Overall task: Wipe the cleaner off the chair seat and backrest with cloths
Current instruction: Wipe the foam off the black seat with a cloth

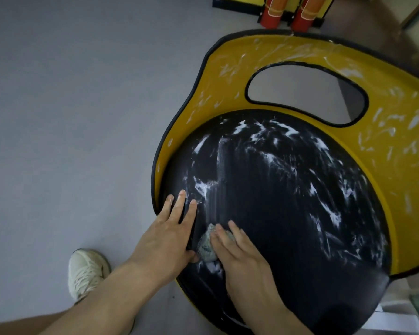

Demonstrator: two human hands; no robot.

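Observation:
The chair's round black seat (288,213) fills the right half of the view, streaked with white cleaner foam. Behind and around it curves the yellow backrest (228,68), also smeared white, with an oval cut-out. My right hand (242,257) lies flat with straight fingers on a small grey-green cloth (207,247), pressing it onto the seat's near left part. My left hand (169,235) rests flat beside it on the seat's left edge, fingers spread and straight, holding nothing. A smeared, partly wiped band runs up the seat from the cloth.
Grey floor (70,117) spreads to the left. My light sneaker (86,272) stands on it near the seat's left. Two red cylinders (286,13) in a black and yellow stand are on the floor behind the backrest. Something pale lies at the lower right corner.

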